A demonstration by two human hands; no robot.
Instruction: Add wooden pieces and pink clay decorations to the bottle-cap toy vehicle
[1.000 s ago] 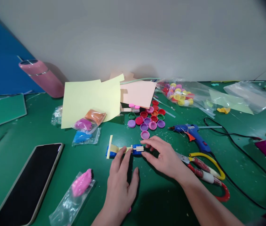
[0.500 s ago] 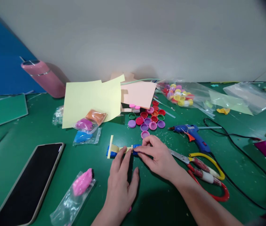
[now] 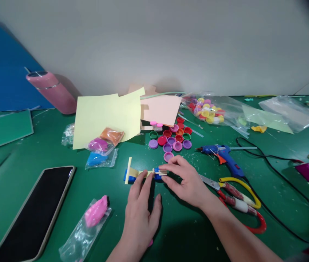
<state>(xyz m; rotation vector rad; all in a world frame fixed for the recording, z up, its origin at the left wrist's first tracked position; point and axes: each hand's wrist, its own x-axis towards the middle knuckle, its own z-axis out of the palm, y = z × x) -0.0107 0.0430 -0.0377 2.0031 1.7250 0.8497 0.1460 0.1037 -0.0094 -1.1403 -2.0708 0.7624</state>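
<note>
A small craft piece of blue clay blocks [image 3: 126,178] lies on the table, joined by a pale yellow paper strip [image 3: 134,173] with an upright pale strip at its left end. My left hand [image 3: 142,213] lies over it with fingers stretched out, fingertips resting on the middle of the paper strip. At the right end, the thumb and forefinger of my right hand [image 3: 187,182] are parted beside the blue block [image 3: 157,177]. Thin pale strips [image 3: 163,173] lie on that block between these fingertips. A pink bit pokes out under my left hand.
Colourful bottle caps [image 3: 167,147] lie beyond my hands. To the right are scissors [image 3: 238,205] and a blue glue gun [image 3: 222,154] with a black cord. A phone [image 3: 34,214], bagged pink clay [image 3: 96,213], yellow paper [image 3: 106,114] and a pink tumbler [image 3: 54,92] are leftward.
My right thumb and forefinger have parted and drawn slightly right, uncovering the thin pale strips on the right blue block. My left hand stays in place.
</note>
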